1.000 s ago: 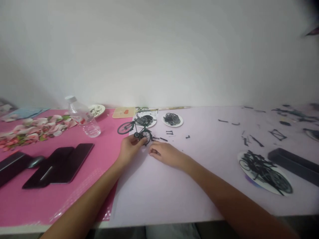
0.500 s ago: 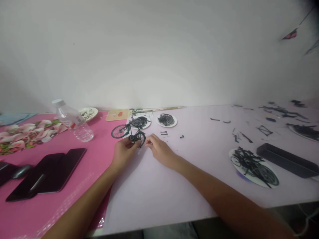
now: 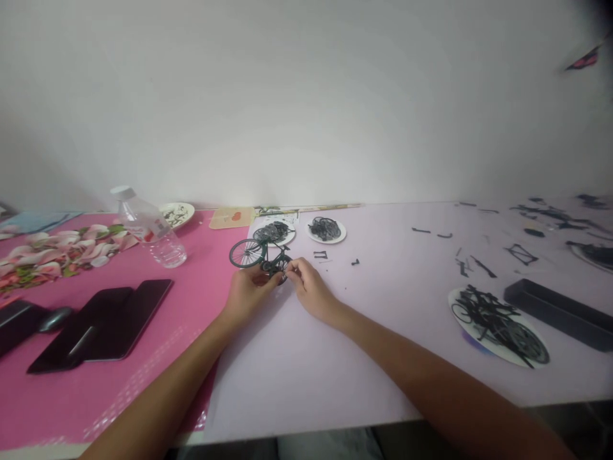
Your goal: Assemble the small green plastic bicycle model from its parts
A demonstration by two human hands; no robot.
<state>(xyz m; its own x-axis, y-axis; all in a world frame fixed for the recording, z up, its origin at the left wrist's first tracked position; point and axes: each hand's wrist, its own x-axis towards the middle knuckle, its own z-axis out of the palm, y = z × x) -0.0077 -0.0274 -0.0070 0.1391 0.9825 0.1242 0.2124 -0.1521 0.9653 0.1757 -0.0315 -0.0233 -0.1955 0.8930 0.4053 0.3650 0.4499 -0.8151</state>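
A dark miniature bicycle (image 3: 271,253) is held up near the middle of the table. My left hand (image 3: 245,295) is closed round its lower part, by the pedals and the near wheel. The front wheel (image 3: 246,253) points left, and fingers partly cover the other wheel. My right hand (image 3: 309,289) is pinched at that wheel's right side, its fingertips almost meeting my left thumb. Whatever is in the right pinch is too small to make out. Behind the bicycle are two white plates of black parts, one on the left (image 3: 292,241) and one on the right (image 3: 343,236).
Small black parts (image 3: 320,255) lie beyond my right hand, with more scattered at the far right. A plate of bicycle parts (image 3: 457,297) and a long dark tray (image 3: 558,313) stand right. Leftward are a water bottle (image 3: 153,230), dark tablet-like slabs (image 3: 105,326) and artificial flowers (image 3: 67,249).
My right fingertips have closed in on the wheel and now touch or overlap it. The bicycle has shifted slightly right in my left hand. The whole view has also slid a little.
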